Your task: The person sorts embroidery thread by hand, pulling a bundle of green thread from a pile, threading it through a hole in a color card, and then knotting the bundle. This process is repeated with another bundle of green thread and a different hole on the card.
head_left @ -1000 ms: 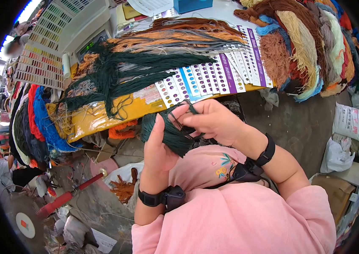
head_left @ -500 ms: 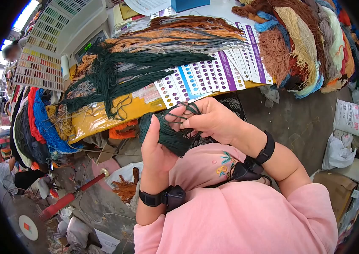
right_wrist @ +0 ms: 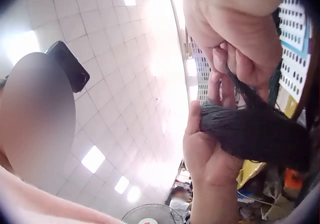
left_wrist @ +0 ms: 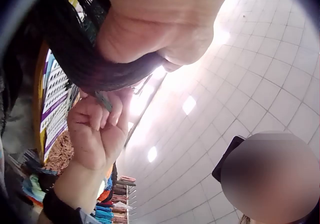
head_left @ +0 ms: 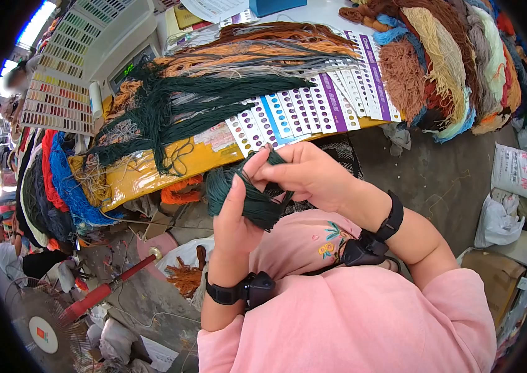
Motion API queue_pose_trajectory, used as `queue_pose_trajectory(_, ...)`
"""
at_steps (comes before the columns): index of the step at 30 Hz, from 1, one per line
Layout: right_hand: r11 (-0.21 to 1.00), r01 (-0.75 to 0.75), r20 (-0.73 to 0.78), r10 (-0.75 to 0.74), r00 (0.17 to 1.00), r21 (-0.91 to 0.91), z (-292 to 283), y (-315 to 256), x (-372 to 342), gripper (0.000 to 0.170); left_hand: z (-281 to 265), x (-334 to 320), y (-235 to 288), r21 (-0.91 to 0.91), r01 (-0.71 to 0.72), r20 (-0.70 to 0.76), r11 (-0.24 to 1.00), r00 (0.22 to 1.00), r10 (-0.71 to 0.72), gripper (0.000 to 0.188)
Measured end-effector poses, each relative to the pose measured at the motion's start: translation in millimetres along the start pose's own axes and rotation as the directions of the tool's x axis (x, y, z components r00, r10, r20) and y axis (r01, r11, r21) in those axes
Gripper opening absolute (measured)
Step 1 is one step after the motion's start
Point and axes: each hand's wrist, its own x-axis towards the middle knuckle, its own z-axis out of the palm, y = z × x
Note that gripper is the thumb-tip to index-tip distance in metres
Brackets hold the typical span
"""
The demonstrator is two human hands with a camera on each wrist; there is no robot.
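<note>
A bundle of dark green yarn (head_left: 245, 198) is looped over my left hand (head_left: 236, 217), which grips it between thumb and fingers. My right hand (head_left: 307, 174) pinches strands of the same yarn at the bundle's upper right, close to the left fingertips. In the right wrist view the strands run from the curled fingers of my right hand (right_wrist: 235, 39) down to the dark bundle (right_wrist: 250, 134). The left wrist view shows a short piece of strand (left_wrist: 104, 101) at the right hand's fingers. More dark green yarn (head_left: 164, 112) lies on the table beyond.
Orange and brown yarn (head_left: 263, 43) and colour cards (head_left: 301, 115) lie on the yellow-edged table (head_left: 145, 186). Yarn hanks (head_left: 437, 68) hang at the right and others (head_left: 58, 168) at the left. A fan (head_left: 40, 329) stands lower left; plastic bags (head_left: 499, 221) are at the right.
The right hand's fingers have closed in nearer the left fingertips, and the loose loops between the hands have drawn together. The left hand still holds the bundle, slightly shifted.
</note>
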Motion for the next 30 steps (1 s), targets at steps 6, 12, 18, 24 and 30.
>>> queue_pose_trajectory(6,0.981,0.032,-0.085,-0.049,0.995,-0.192,6.4,9.1,6.0,0.005,10.1,1.0,2.4,0.052,-0.002,0.042,0.999,0.999,0.0,0.053)
queue_pose_trajectory(12,0.997,0.054,-0.08,-0.059,0.995,-0.062,3.9,10.1,5.5,0.001,1.8,-0.7,0.5,-0.043,0.011,-0.007,0.999,1.0,-0.011,0.051)
queue_pose_trajectory(18,0.995,0.071,-0.002,-0.071,0.997,0.077,-7.3,12.5,6.9,0.004,-4.0,-0.9,0.8,-0.177,0.003,-0.037,0.984,0.999,-0.01,0.05)
queue_pose_trajectory(24,0.961,0.056,0.115,-0.09,0.989,0.27,-14.9,10.4,3.9,0.004,-21.3,-1.2,-1.8,-0.291,-0.034,0.075,0.956,0.995,0.058,0.051)
queue_pose_trajectory(30,0.998,0.041,-0.022,-0.04,0.999,0.046,-1.4,2.3,1.5,0.005,-11.0,-1.4,-3.7,-0.216,-0.037,0.037,0.976,0.998,0.046,0.051)
